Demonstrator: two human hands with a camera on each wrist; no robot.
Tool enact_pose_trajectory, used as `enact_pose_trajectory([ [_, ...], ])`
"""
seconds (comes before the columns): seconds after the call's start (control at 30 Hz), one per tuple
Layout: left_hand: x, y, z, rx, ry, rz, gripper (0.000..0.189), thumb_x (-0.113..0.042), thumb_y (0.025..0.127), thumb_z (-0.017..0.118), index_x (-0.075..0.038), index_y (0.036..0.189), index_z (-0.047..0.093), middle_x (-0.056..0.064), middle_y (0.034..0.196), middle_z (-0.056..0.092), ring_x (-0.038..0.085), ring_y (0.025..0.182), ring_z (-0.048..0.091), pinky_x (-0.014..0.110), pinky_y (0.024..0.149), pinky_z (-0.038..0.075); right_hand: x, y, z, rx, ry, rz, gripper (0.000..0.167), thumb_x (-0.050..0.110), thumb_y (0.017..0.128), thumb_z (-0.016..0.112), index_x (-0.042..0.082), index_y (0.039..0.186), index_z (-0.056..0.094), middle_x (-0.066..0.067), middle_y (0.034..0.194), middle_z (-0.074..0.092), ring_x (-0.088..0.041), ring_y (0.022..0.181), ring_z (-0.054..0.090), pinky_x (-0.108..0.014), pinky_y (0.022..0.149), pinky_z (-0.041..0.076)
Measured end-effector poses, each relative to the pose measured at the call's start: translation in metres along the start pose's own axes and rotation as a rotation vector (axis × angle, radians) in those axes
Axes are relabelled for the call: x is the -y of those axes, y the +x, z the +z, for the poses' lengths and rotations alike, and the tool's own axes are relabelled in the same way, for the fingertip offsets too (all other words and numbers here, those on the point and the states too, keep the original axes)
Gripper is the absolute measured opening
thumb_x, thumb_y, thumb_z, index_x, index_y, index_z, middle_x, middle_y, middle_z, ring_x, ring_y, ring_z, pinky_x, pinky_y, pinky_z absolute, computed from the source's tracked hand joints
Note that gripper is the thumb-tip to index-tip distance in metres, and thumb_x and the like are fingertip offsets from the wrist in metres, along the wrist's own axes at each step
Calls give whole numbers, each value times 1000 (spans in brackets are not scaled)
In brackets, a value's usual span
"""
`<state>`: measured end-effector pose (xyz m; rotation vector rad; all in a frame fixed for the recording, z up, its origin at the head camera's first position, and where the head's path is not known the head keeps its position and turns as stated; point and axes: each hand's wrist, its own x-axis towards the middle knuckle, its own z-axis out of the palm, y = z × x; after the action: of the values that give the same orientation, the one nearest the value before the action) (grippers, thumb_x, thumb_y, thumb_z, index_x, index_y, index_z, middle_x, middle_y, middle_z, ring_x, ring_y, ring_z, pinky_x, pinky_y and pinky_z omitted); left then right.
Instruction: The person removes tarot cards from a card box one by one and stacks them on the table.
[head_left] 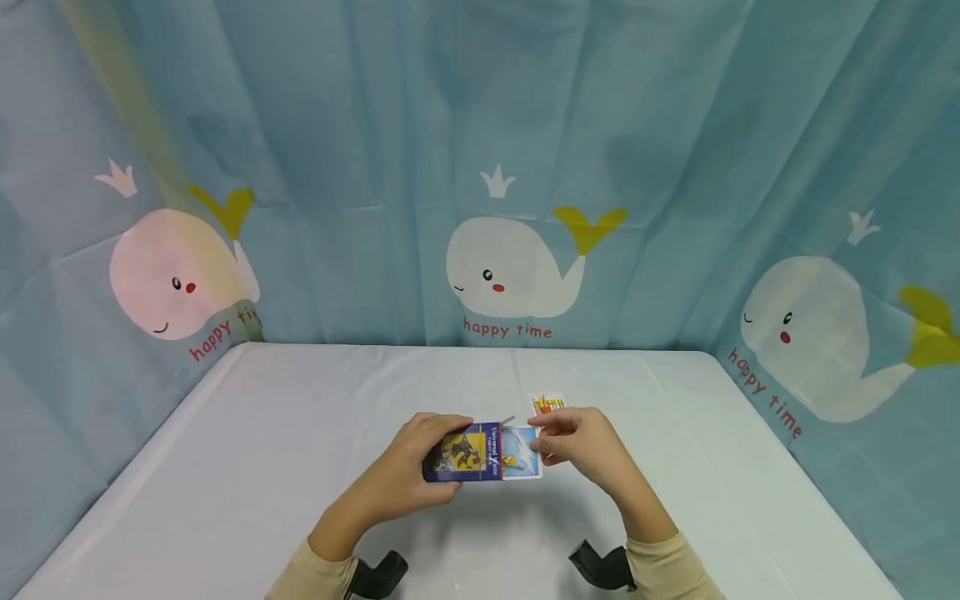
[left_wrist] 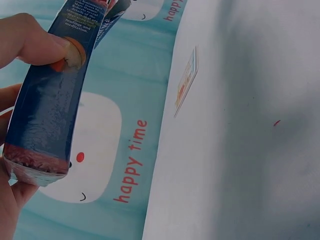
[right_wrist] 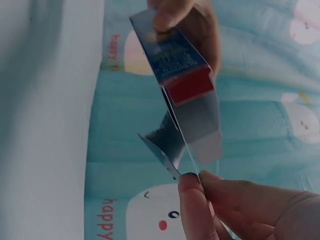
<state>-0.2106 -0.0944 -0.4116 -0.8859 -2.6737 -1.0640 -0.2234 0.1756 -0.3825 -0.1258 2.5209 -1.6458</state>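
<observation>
My left hand (head_left: 408,467) grips a dark blue tarot card box (head_left: 459,454) above the table, thumb along one narrow side and fingers along the other. The box lies sideways with its opened end toward the right. A tarot card (head_left: 521,460) with a light blue picture sticks partway out of that end. My right hand (head_left: 588,442) pinches the card's outer edge between thumb and fingers. In the right wrist view the box's end flaps (right_wrist: 159,150) hang open around the thin card edge. The left wrist view shows the box's narrow printed side (left_wrist: 47,110).
Another card (head_left: 547,402) lies on the white-covered table (head_left: 300,417), just beyond my right hand. A blue-green curtain (head_left: 360,167) with whale prints stands around the table's back and sides. Black wrist mounts (head_left: 378,575) stick out below both sleeves.
</observation>
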Motion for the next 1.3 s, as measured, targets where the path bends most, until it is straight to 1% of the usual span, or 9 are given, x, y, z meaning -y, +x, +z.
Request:
enact_pose_trajectory([
  [0.17, 1, 0, 0, -4, 8, 3, 74, -21, 75, 80, -26, 143, 51, -6, 137, 57, 12, 119, 45, 39, 93, 46, 0, 1, -10, -17, -33, 6, 24, 9, 85, 76, -1, 107, 76, -12, 94, 75, -17, 69, 70, -34, 69, 60],
  [0.3, 2, 1, 1, 2, 3, 8, 74, -20, 75, 80, -25, 143, 51, -6, 137, 57, 13, 120, 45, 40, 93, 45, -2, 0, -17, -29, -55, 24, 19, 9, 86, 74, -1, 103, 77, -11, 95, 75, -16, 70, 69, -33, 69, 59],
  [0.57, 1, 3, 0, -4, 5, -7, 74, -20, 75, 81, -25, 143, 52, -6, 137, 57, 13, 119, 46, 40, 93, 46, -1, -1, -30, -41, -106, -1, 21, 12, 87, 74, 0, 104, 77, -12, 96, 75, -16, 72, 69, -33, 70, 59],
  [0.73, 2, 3, 1, 0, -1, -15, 73, -20, 76, 81, -26, 143, 52, -7, 136, 57, 13, 118, 45, 38, 91, 46, -1, -3, -37, -46, -113, -3, 23, 11, 87, 74, -2, 105, 76, -12, 95, 75, -19, 74, 69, -32, 66, 58],
  [0.87, 2, 2, -3, -13, 11, -14, 74, -20, 75, 81, -26, 142, 52, -7, 135, 57, 12, 118, 45, 37, 90, 46, -2, -3, -39, -42, -121, -6, 23, 11, 87, 74, -3, 105, 75, -12, 94, 75, -20, 72, 69, -34, 67, 58],
  [1.03, 3, 3, -5, -24, 12, -7, 73, -20, 75, 81, -25, 142, 52, -7, 136, 56, 12, 118, 45, 36, 90, 46, -4, -2, -43, -52, -145, -11, 22, 11, 87, 73, -2, 104, 75, -10, 90, 75, -19, 73, 68, -33, 66, 58],
  [1.2, 5, -1, -4, -31, 4, -26, 72, -20, 75, 81, -24, 142, 53, -6, 136, 57, 13, 119, 45, 35, 89, 46, -7, -4, -47, -41, -153, -3, 19, 12, 88, 73, -2, 101, 74, -8, 87, 74, -18, 72, 67, -32, 63, 57],
  [1.3, 6, 1, -4, -29, -1, -27, 72, -20, 76, 81, -24, 141, 53, -6, 136, 56, 14, 119, 45, 35, 89, 46, -9, -5, -53, -39, -151, -6, 19, 13, 88, 73, -1, 100, 74, -8, 87, 74, -17, 71, 67, -32, 62, 56],
])
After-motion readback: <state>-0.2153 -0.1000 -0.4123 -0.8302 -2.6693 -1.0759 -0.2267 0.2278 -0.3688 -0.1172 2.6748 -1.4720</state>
